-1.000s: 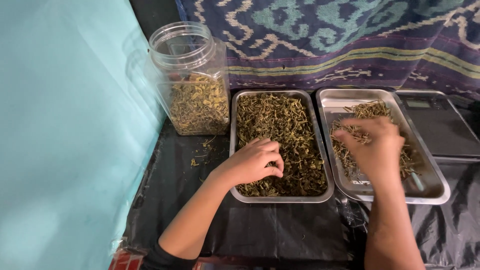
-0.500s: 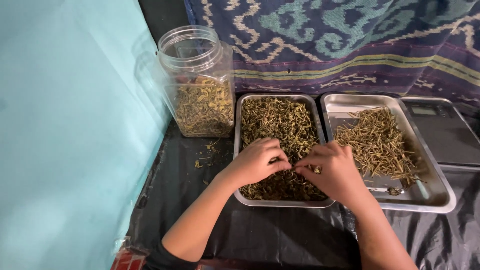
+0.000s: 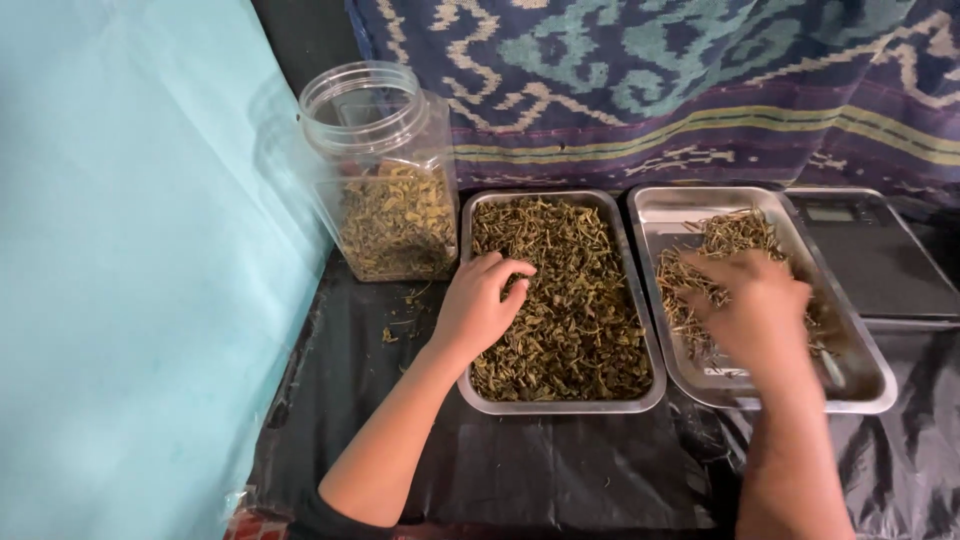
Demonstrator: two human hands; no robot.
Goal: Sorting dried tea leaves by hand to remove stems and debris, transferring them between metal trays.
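Left hand [image 3: 480,305] rests curled, fingertips pinching into the dried leaf bits [image 3: 560,300] in the left tray [image 3: 560,405]; right hand [image 3: 755,305], blurred, grip unclear, sits over the stem pile [image 3: 720,245] in the right tray [image 3: 860,390]; stuff looks light, brittle, crumbly, so pinch small tufts gently.

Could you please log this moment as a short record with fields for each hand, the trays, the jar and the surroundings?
Left hand: left hand resting on dried herbs in the left tray
Right hand: right hand, blurred, over stems in the right tray
Jar: clear plastic jar, lidless, partly filled
Scale: black scale right of the trays
Surface: black sheet
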